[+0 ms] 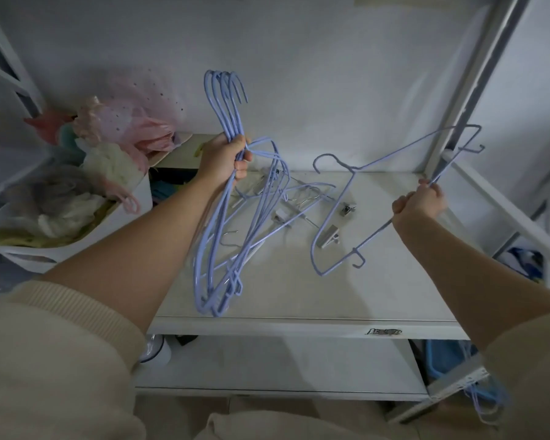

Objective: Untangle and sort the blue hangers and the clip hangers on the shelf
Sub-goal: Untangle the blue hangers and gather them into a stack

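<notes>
The left hand point(226, 160) grips a bundle of thin blue wire hangers point(232, 198) at the necks, hooks up, bodies hanging down. The right hand point(421, 203) is closed around the bottom bar of one single blue wire hanger point(346, 198), held free in the air. Between and beyond both hands, the metal clip hangers point(292, 204) lie on the white shelf point(299, 296). The step seems to be collecting the blue ones. Next, I think, the single hanger must join the bundle, hook aligned with the others.

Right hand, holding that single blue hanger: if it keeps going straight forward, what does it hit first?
Probably the shelf's metal upright post; the right hand points that way, and the single blue hanger would likely touch first. Depth is unclear.
</notes>
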{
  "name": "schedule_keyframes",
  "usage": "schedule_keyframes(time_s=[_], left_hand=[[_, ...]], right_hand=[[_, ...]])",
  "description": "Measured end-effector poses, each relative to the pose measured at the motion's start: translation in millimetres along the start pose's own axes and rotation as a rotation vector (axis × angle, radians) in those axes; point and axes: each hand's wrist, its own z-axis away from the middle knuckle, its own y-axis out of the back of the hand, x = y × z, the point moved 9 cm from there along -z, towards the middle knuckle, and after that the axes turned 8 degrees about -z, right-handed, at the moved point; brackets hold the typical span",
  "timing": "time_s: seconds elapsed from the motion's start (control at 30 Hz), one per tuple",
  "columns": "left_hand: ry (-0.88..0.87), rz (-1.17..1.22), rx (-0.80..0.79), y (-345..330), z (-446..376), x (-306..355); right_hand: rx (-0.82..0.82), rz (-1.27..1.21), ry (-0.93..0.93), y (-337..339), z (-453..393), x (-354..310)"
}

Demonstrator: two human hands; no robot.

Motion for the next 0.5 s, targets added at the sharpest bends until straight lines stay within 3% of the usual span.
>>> schedule_keyframes(time_s=[0.2,0.5], left_hand=[[-0.039,-0.049,0.091,-23.4,2.0,3.1],[-0.036,-0.125,0.129,-39.6,-0.7,-2.3]], right_hand=[[-0.027,-0.049,0.064,-16.8,8.5,-13.5],[-0.092,-0.167,-0.017,-31.4,13.4,-16.5]])
